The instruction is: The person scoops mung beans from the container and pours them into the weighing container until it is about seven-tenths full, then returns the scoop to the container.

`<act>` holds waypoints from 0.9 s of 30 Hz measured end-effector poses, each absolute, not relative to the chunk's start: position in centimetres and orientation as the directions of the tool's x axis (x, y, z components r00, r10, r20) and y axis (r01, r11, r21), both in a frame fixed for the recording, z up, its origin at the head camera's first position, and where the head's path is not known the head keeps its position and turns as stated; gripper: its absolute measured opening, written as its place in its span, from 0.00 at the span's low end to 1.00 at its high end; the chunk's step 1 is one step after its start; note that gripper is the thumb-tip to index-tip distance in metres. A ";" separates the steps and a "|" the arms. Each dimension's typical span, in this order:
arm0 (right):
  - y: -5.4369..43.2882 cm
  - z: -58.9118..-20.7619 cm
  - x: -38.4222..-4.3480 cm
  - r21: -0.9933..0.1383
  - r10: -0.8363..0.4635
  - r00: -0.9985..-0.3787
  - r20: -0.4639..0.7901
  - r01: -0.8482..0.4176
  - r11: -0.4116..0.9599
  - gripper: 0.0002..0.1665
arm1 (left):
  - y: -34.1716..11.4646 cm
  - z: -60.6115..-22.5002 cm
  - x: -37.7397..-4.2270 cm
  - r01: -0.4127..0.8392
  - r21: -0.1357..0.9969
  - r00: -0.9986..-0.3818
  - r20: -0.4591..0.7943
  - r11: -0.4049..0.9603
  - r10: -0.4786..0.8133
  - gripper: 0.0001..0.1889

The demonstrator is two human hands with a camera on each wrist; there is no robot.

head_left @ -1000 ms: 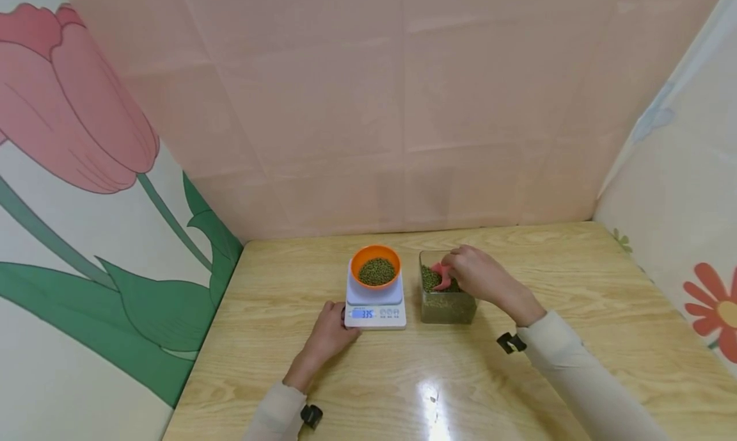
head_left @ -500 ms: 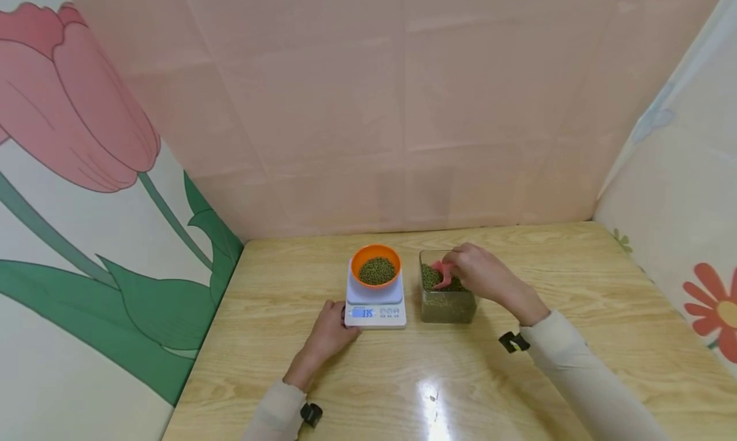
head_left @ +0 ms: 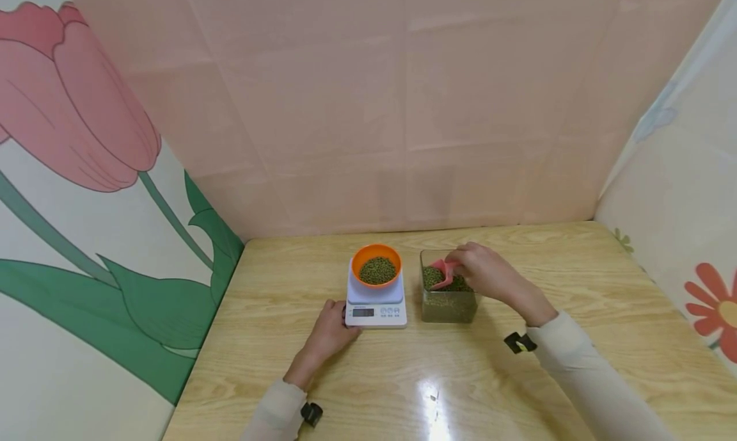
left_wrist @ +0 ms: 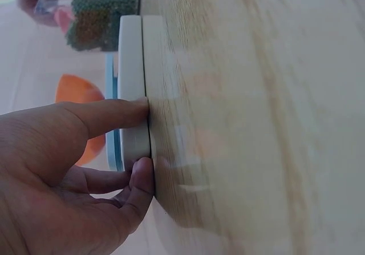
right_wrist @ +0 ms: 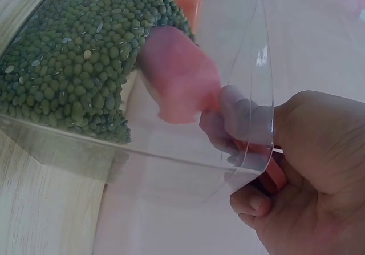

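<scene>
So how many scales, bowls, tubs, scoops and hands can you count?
Scale: 1
Bowl: 1
Tub: 1
Scoop: 1
Left hand and right hand: 2
Total: 6

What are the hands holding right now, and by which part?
The right hand grips the pink scoop by its handle; the left hand holds the scale at its near left corner.
</scene>
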State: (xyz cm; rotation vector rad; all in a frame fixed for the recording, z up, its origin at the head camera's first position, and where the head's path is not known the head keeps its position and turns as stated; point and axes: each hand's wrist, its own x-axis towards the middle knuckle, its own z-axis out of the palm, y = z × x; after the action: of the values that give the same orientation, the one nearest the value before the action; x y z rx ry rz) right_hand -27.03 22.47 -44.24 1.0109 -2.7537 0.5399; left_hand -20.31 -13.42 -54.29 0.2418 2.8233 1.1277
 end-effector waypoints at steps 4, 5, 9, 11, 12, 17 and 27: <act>22.7 -44.2 -27.0 -0.292 -0.590 -0.758 0.278 -0.652 0.700 0.09 | -13.4 -54.3 -20.3 0.108 0.688 -0.984 -0.031 0.718 0.178 0.28; 22.7 -44.2 -27.0 -0.294 -0.589 -0.758 0.280 -0.652 0.699 0.09 | -13.4 -54.3 -20.3 0.106 0.689 -0.984 -0.033 0.717 0.177 0.28; 23.0 -44.2 -27.0 -0.300 -0.586 -0.756 0.291 -0.654 0.695 0.10 | -13.4 -54.3 -20.3 0.105 0.690 -0.984 -0.033 0.716 0.176 0.27; 23.1 -44.3 -27.0 -0.304 -0.582 -0.758 0.293 -0.652 0.695 0.10 | -13.4 -54.3 -20.3 0.109 0.689 -0.984 -0.029 0.717 0.177 0.27; 23.1 -44.3 -26.9 -0.309 -0.579 -0.761 0.293 -0.648 0.696 0.10 | -13.4 -54.3 -20.3 0.110 0.689 -0.984 -0.028 0.717 0.178 0.27; 23.4 -44.4 -26.7 -0.329 -0.562 -0.775 0.289 -0.632 0.702 0.11 | -13.4 -54.4 -20.3 0.107 0.693 -0.984 -0.030 0.713 0.177 0.27; 23.7 -44.5 -26.4 -0.332 -0.545 -0.769 0.334 -0.637 0.696 0.12 | -13.4 -54.2 -20.2 0.103 0.700 -0.985 -0.026 0.707 0.170 0.27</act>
State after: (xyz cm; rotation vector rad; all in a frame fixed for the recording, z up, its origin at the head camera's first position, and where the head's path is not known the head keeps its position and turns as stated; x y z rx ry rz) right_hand -26.44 23.72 -44.52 0.9528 -2.6957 0.6437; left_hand -20.24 -13.39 -54.24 0.2267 2.8194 1.1475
